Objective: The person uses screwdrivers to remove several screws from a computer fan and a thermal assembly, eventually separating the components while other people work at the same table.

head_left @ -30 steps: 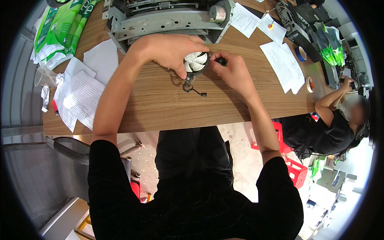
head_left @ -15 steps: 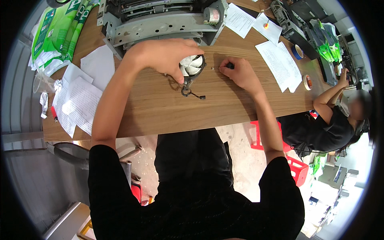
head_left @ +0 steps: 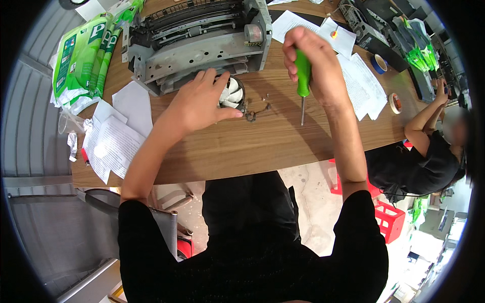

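Note:
A small round cooling fan [head_left: 234,93] with white blades and a dark frame is on the wooden table. My left hand [head_left: 199,103] curls round its left side, thumb at the near edge and fingers at the far edge. A dark cable [head_left: 258,114] trails from the fan to the right. Over the table to the right, my right hand [head_left: 323,68] grips a screwdriver [head_left: 303,76] by its green handle, the metal shaft pointing down. The hand is slightly blurred. Tiny screws [head_left: 267,95] lie between the fan and the screwdriver.
A stripped printer chassis [head_left: 202,48] stands just beyond the fan. Green packages [head_left: 83,58] and papers [head_left: 118,144] are at the left. More papers [head_left: 361,83], blue tape [head_left: 378,64] and another tape roll [head_left: 395,103] lie at the right. A co-worker [head_left: 417,151] sits farther right.
My right hand has risen from the tabletop, and the green screwdriver now shows in it. My left hand stays on the fan. The whole view has shifted slightly.

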A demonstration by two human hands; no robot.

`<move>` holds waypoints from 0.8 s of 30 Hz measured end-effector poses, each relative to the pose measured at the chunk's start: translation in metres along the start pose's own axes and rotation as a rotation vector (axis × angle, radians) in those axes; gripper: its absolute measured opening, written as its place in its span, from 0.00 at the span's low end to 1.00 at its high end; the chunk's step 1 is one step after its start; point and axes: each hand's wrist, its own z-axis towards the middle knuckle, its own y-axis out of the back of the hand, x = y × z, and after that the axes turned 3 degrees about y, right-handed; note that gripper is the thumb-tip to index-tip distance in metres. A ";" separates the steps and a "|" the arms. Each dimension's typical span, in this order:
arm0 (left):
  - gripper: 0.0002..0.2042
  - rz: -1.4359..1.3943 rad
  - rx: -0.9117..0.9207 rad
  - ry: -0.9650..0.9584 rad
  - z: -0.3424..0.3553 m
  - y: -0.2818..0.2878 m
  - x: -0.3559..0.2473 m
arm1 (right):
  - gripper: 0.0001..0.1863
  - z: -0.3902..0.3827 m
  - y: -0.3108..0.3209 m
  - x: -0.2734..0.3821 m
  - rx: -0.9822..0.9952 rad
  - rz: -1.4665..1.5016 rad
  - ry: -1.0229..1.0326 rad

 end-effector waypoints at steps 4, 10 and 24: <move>0.43 -0.170 -0.270 -0.058 -0.003 -0.034 0.004 | 0.23 0.006 -0.030 0.014 -0.022 0.226 0.266; 0.37 -0.326 -0.306 -0.159 0.000 -0.040 0.008 | 0.25 0.014 -0.030 -0.009 -0.054 0.515 0.468; 0.22 -0.564 -0.453 -0.138 0.014 -0.060 0.020 | 0.25 0.014 -0.040 -0.042 -0.059 0.635 0.383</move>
